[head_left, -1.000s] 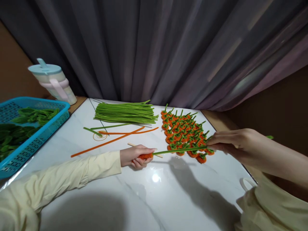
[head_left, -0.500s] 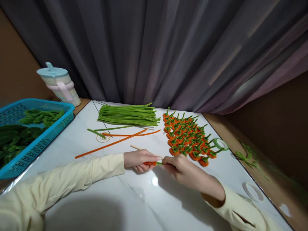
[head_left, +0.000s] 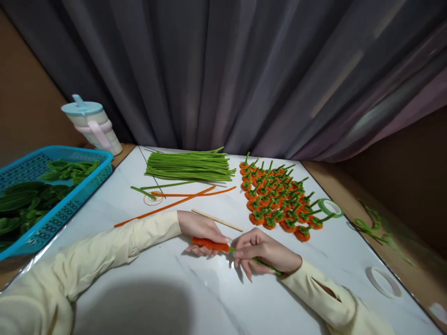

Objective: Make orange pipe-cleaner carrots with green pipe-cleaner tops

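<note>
A blue basket [head_left: 75, 197] is sitting at the far left on the white tabletop [head_left: 216, 298], holding a heap of green leaf shapes [head_left: 24, 200]. Behind it a lidded jug [head_left: 92, 125] is standing. Further right, a bundle of green stems [head_left: 190, 166] and loose orange stems [head_left: 167, 204] are lying, with a wooden stick [head_left: 216, 219] just beyond the hands. The left hand [head_left: 199, 229] is closing around the orange coil [head_left: 209, 244], low over the tabletop. The right hand [head_left: 263, 253] is pinching the green stem [head_left: 267, 266] where it is leaving the coil. Finished orange pieces [head_left: 279, 197] are lying in rows beyond, with a tape roll [head_left: 330, 208] beside them.
</note>
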Demonstrator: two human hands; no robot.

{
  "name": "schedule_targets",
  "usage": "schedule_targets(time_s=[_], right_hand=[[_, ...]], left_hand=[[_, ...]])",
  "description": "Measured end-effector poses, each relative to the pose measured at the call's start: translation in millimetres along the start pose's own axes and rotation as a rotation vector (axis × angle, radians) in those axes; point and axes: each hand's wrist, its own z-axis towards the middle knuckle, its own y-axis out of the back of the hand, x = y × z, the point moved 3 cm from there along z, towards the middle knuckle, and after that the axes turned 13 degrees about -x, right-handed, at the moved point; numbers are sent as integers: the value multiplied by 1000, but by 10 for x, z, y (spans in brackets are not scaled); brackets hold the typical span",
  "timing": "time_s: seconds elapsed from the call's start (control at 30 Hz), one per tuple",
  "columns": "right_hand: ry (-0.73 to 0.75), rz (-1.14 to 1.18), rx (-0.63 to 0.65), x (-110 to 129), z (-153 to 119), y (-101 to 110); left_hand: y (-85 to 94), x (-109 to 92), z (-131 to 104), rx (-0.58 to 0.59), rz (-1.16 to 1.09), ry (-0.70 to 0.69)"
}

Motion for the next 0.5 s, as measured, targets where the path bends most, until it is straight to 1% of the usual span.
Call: schedule_targets(time_s=[0.13, 0.2, 0.37, 0.5], right_hand=[[-11, 6, 7, 3, -9, -15], [-17, 11, 6, 3, -6, -23], [0, -7, 24, -4, 6, -42], [28, -37, 46, 7, -4, -55]], left_hand=[[-11, 44, 21, -53, -57, 52], [-38, 54, 31, -71, -68, 53], [-130, 44, 67, -45, -93, 32], [-144, 32, 75, -17, -87, 49]])
